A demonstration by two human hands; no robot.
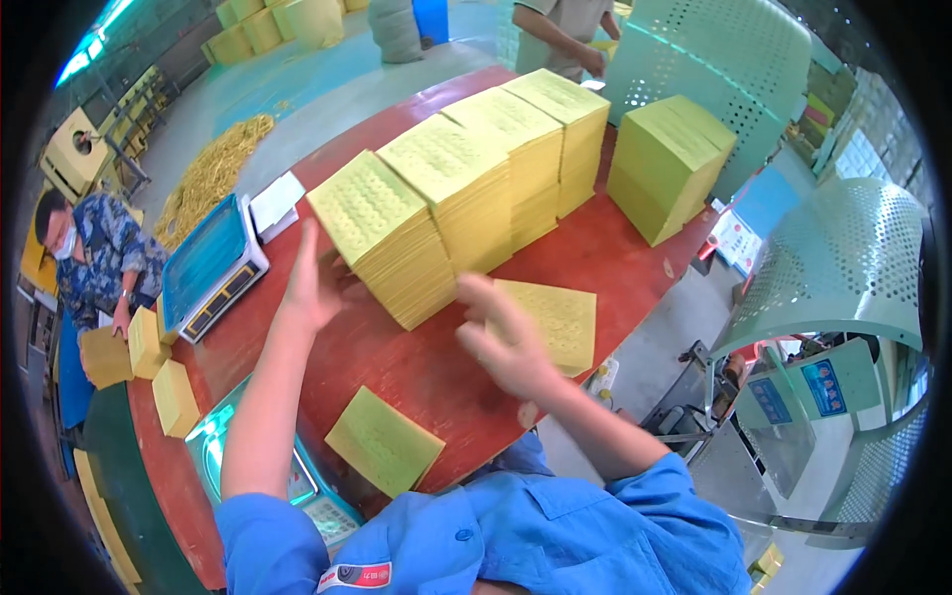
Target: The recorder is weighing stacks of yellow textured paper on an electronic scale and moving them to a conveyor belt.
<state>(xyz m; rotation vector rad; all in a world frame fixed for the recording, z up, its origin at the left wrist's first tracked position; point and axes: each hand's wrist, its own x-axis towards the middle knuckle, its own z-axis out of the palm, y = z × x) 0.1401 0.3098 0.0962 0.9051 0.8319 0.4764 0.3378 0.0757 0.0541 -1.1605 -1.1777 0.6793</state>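
Tall stacks of yellow embossed paper sheets stand in a row on the red table [327, 367]. The nearest stack [397, 258] lies between my two hands. On its left side my left hand [312, 286] is open, fingers stretched upward close to the sheets; whether they touch is hard to tell. My right hand [506, 337] is open and slightly blurred at the stack's right corner, holding nothing. Behind and below it lies a low pile of yellow sheets [567, 322]. Nearer my body rests a small greenish-yellow pile [385, 441].
A scale [213, 268] with a blue pan stands at the left, another scale [322, 496] under my left forearm. One more stack [669, 169] is at the far right, by perforated green guards [833, 268]. A masked co-worker [109, 253] handles yellow sheets at left; another person [560, 35] stands behind the table.
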